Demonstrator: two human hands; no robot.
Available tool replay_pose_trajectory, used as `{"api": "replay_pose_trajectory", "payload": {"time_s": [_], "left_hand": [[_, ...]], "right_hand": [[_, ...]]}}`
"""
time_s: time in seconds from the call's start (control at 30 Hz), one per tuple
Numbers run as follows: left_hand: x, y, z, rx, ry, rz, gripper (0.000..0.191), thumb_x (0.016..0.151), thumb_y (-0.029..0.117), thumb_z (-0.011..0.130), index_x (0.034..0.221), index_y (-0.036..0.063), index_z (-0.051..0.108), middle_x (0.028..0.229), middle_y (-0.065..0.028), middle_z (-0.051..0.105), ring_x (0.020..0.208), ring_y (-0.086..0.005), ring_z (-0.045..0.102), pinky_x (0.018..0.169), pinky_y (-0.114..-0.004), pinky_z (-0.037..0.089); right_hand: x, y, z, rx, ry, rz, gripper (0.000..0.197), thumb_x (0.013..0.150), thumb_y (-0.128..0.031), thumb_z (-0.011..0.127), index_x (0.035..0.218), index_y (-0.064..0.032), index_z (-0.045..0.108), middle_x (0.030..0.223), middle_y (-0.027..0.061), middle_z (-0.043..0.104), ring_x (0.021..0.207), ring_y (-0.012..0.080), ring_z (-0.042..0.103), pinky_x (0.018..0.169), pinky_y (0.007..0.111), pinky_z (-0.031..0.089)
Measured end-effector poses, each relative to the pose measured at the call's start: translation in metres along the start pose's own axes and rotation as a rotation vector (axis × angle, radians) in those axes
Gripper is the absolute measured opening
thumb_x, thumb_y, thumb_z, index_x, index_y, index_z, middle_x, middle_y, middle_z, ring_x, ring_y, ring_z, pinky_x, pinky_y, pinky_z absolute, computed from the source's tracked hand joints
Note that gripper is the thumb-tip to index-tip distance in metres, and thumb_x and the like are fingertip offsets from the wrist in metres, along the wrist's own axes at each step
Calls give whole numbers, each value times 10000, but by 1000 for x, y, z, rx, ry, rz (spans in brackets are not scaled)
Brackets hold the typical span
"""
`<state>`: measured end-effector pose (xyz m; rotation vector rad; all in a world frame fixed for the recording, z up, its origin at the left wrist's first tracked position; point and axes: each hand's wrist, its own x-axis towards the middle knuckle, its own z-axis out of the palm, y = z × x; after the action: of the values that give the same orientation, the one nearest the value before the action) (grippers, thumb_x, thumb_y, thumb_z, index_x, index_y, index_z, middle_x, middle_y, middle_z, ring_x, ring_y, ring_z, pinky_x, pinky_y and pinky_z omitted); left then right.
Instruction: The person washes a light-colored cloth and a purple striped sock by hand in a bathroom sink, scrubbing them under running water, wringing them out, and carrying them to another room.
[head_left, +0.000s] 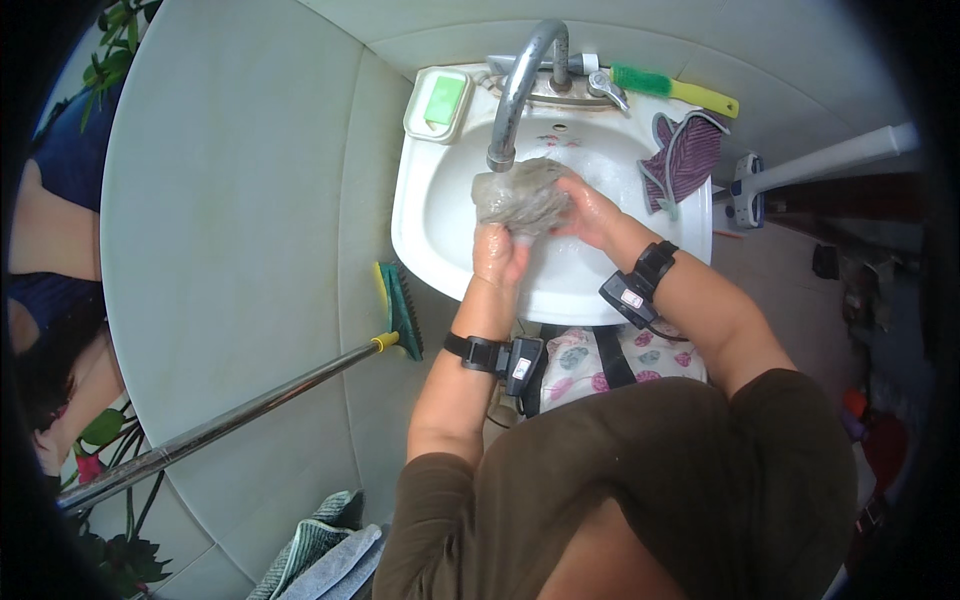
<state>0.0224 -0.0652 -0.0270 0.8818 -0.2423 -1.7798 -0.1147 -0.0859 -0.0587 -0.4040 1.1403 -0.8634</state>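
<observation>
A wet grey-beige cloth (529, 196) is bunched under the spout of a chrome faucet (517, 97), over the basin of a white ceramic sink (450, 255). My left hand (496, 253) grips its lower left side, with the fingers partly hidden behind the cloth. On the right side my right hand (586, 210) also holds the cloth, thumb and fingers against its edge. Both hands look wet. Water and some foam show in the basin around them.
On the sink's rim lie a green soap bar (445, 100) in a white dish, a green brush with a yellow handle (671, 86), and a purple striped cloth (682, 161). A metal pole (262, 416) with a green brush head leans at the left. Towels (322, 551) hang below.
</observation>
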Motion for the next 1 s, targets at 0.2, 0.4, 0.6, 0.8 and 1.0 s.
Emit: {"api": "replay_pose_trajectory", "payload": {"time_s": [0.2, 0.4, 0.6, 0.8, 1.0], "left_hand": [[3, 4, -31, 189, 18, -83, 394, 821, 153, 444, 1183, 56, 323, 1169, -120, 402, 1046, -266, 422, 865, -433, 372], [11, 11, -14, -94, 43, -205, 532, 800, 438, 424, 1200, 103, 324, 1178, -103, 396, 1068, -300, 391, 821, -502, 379], [29, 12, -18, -184, 145, -129, 371, 831, 349, 391, 1084, 84, 451, 1030, -76, 516, 916, -219, 514, 797, -329, 427], [28, 7, -16, -165, 128, 4, 346, 846, 301, 372, 1087, 56, 421, 1048, -83, 486, 956, -215, 486, 790, -330, 425], [20, 6, 8, 73, 267, 186, 248, 808, 173, 361, 982, 20, 449, 915, -85, 513, 842, -202, 504, 731, -301, 417]], "right_hand": [[5, -28, 24, 38, -110, -112, 378, 772, -128, 445, 1129, -23, 375, 1038, 126, 491, 935, 209, 490, 812, 287, 394], [-13, -40, 53, -658, -172, -303, 384, 713, -102, 475, 1087, -28, 424, 941, 132, 510, 869, 218, 499, 771, 281, 400], [5, -36, 46, -103, -424, 47, 489, 660, -137, 538, 1126, -73, 402, 1003, 161, 474, 962, 256, 455, 857, 312, 357], [-2, -15, 48, -1020, -181, -1023, 551, 676, -247, 629, 1134, -53, 392, 1173, 163, 366, 1096, 277, 343, 922, 340, 281], [8, -11, 57, -602, -124, -295, 499, 736, -352, 541, 1091, -30, 405, 1088, 236, 427, 972, 274, 460, 800, 334, 387]]}}
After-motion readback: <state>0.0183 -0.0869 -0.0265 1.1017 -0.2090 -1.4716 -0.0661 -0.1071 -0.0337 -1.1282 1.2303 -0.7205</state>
